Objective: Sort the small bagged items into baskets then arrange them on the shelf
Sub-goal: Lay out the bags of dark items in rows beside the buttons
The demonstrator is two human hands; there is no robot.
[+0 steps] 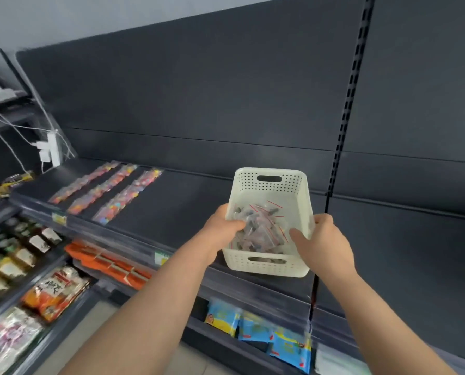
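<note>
A white perforated plastic basket (269, 190) sits on the dark shelf (188, 201), near its front edge. Inside lie several small clear bags with red seal strips and dark pieces (264, 226). My left hand (223, 226) reaches over the basket's left rim and its fingers curl into the pile of bags. My right hand (320, 239) grips the basket's right rim, thumb inside. Further left on the same shelf, three rows of small bags with colourful contents (109, 190) lie flat in lines.
Lower shelves hold bottles (23, 247), orange packets (109, 263), a red-and-white snack bag (55, 290) and blue packets (261, 331). A white power strip with cables (50, 150) hangs at the left. A slotted upright (345, 125) divides the back panel.
</note>
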